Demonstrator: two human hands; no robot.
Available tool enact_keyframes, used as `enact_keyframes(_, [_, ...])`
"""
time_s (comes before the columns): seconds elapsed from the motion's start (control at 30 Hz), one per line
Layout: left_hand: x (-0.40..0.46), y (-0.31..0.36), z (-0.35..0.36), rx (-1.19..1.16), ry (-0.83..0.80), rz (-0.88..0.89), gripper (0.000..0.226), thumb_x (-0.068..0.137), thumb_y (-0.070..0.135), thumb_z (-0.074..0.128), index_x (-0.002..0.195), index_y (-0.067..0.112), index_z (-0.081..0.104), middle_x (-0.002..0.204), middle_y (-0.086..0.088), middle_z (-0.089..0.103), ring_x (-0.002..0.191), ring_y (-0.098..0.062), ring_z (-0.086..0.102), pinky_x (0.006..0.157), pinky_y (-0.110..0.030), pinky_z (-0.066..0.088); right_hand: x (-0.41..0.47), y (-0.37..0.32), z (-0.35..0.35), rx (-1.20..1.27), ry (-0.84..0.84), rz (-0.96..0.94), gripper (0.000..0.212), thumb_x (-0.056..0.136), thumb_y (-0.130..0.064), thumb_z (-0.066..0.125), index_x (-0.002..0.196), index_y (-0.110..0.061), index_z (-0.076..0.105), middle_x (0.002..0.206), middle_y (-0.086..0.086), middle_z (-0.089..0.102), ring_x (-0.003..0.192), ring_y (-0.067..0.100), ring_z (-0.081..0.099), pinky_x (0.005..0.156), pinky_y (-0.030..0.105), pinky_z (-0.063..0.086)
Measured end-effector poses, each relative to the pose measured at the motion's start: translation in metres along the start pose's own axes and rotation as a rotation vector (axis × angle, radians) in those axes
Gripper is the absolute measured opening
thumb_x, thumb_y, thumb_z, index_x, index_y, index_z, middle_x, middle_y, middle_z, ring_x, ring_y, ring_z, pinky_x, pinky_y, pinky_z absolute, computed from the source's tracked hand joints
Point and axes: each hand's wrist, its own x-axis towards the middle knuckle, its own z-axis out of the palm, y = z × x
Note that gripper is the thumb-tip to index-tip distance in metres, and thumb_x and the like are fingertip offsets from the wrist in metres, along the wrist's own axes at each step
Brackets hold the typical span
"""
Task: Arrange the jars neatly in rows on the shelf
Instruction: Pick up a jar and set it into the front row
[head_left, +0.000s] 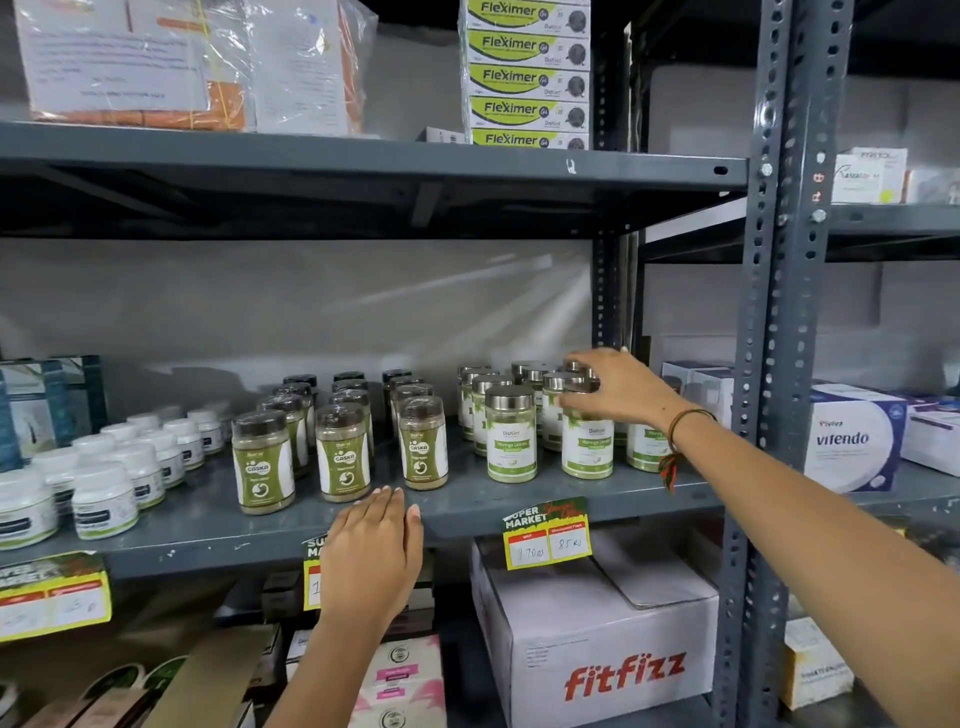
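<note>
Silver-lidded Moringa jars (511, 436) with white and green labels stand in rows at the right of the grey middle shelf (467, 512). My right hand (610, 387) grips the lid of the front jar (587, 449) in the second row. Left of them, brown-lidded Gaska jars (343, 452) stand in three rows running front to back. My left hand (371, 558) rests flat on the shelf's front edge, fingers together, holding nothing, just in front of the Gaska jars.
Small white tubs (106, 499) fill the shelf's left end. A Vitendo box (852, 439) sits right of the steel upright (779, 364). Fleximer boxes (527, 78) are stacked on the shelf above. A Fitfizz carton (597, 639) sits below, with yellow price tags (545, 535) on the edge.
</note>
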Motion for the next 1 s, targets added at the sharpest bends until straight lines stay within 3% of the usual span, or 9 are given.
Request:
enact_keyframes(0.07, [0.000, 0.000, 0.000, -0.003, 0.001, 0.004, 0.050, 0.093, 0.038, 0.033, 0.116, 0.008, 0.065, 0.117, -0.011, 0.069, 0.111, -0.023, 0.062, 0.100, -0.040, 0.046, 0.002, -0.021, 0.004, 0.016, 0.142, -0.060, 0.074, 0.084, -0.059, 0.061, 0.145, -0.019, 0.047, 0.145, 0.009, 0.053, 0.133, 0.027, 0.049, 0.116, 0.048, 0.031])
enact_keyframes(0.13, [0.001, 0.000, 0.001, -0.003, 0.001, -0.002, 0.047, 0.095, 0.037, 0.034, 0.118, 0.009, 0.064, 0.121, -0.010, 0.067, 0.114, -0.022, 0.060, 0.102, -0.040, 0.044, 0.007, -0.047, 0.009, 0.055, 0.214, -0.149, 0.070, 0.086, -0.058, 0.059, 0.145, -0.020, 0.048, 0.146, 0.006, 0.052, 0.134, 0.024, 0.048, 0.113, 0.045, 0.035])
enact_keyframes(0.3, [0.002, 0.000, 0.003, 0.000, 0.004, -0.010, 0.044, 0.095, 0.037, 0.039, 0.120, 0.010, 0.063, 0.122, -0.009, 0.066, 0.116, -0.022, 0.059, 0.103, -0.040, 0.043, 0.022, -0.112, 0.035, 0.121, 0.015, -0.295, 0.067, 0.088, -0.055, 0.058, 0.146, -0.024, 0.045, 0.148, 0.003, 0.050, 0.134, 0.021, 0.047, 0.109, 0.043, 0.042])
enact_keyframes(0.43, [0.002, -0.001, 0.005, -0.002, 0.001, -0.012, 0.045, 0.095, 0.038, 0.036, 0.121, 0.012, 0.062, 0.124, -0.007, 0.066, 0.117, -0.021, 0.058, 0.103, -0.038, 0.042, 0.033, -0.140, 0.059, 0.039, -0.111, -0.293, 0.077, 0.088, -0.063, 0.054, 0.150, -0.020, 0.039, 0.150, 0.010, 0.047, 0.136, 0.028, 0.046, 0.109, 0.047, 0.043])
enact_keyframes(0.57, [0.003, -0.002, 0.007, 0.001, 0.018, -0.004, 0.042, 0.095, 0.037, 0.040, 0.118, 0.011, 0.064, 0.121, -0.008, 0.067, 0.115, -0.021, 0.060, 0.101, -0.038, 0.044, 0.039, -0.148, 0.072, 0.084, -0.137, -0.212, 0.085, 0.084, -0.070, 0.054, 0.148, -0.017, 0.041, 0.145, 0.013, 0.052, 0.132, 0.032, 0.050, 0.105, 0.050, 0.045])
enact_keyframes(0.73, [0.003, -0.004, 0.008, 0.001, 0.016, 0.005, 0.048, 0.096, 0.040, 0.032, 0.123, 0.013, 0.061, 0.126, -0.006, 0.064, 0.120, -0.019, 0.055, 0.105, -0.037, 0.040, 0.043, -0.147, 0.074, 0.180, -0.140, -0.180, 0.077, 0.080, -0.063, 0.066, 0.142, -0.020, 0.051, 0.135, 0.011, 0.062, 0.122, 0.030, 0.059, 0.099, 0.044, 0.050])
enact_keyframes(1.0, [0.004, -0.005, 0.010, 0.016, 0.008, 0.010, 0.052, 0.096, 0.042, 0.024, 0.128, 0.015, 0.056, 0.132, -0.004, 0.060, 0.125, -0.017, 0.050, 0.108, -0.035, 0.035, 0.047, -0.144, 0.070, 0.205, -0.182, -0.173, 0.074, 0.077, -0.059, 0.071, 0.139, -0.023, 0.055, 0.136, 0.006, 0.062, 0.121, 0.025, 0.060, 0.099, 0.039, 0.050])
